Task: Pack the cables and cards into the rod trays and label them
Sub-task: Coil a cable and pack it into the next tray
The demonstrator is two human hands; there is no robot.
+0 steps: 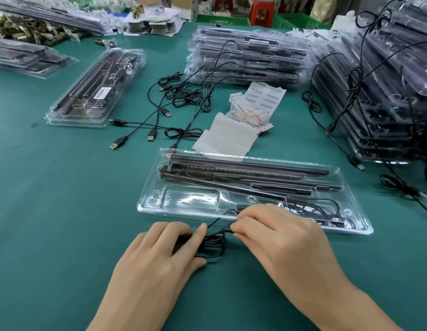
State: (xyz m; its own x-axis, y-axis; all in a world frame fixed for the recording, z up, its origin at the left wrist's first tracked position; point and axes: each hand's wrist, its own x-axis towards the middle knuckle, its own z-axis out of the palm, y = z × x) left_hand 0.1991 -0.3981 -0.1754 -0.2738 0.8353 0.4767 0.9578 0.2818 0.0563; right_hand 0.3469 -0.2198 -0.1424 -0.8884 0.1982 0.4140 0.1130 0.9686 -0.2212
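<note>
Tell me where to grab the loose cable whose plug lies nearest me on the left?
Pinch the hard black plug from straight above, finger and thumb on its two long sides. It lies flat on the green mat with bare space around it. Its thin wire runs back into the tangle of cables, so probably lift gently.

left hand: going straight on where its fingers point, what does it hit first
Past the cable coil it holds, likely the near rim of the clear tray, though depth is unclear.
</note>
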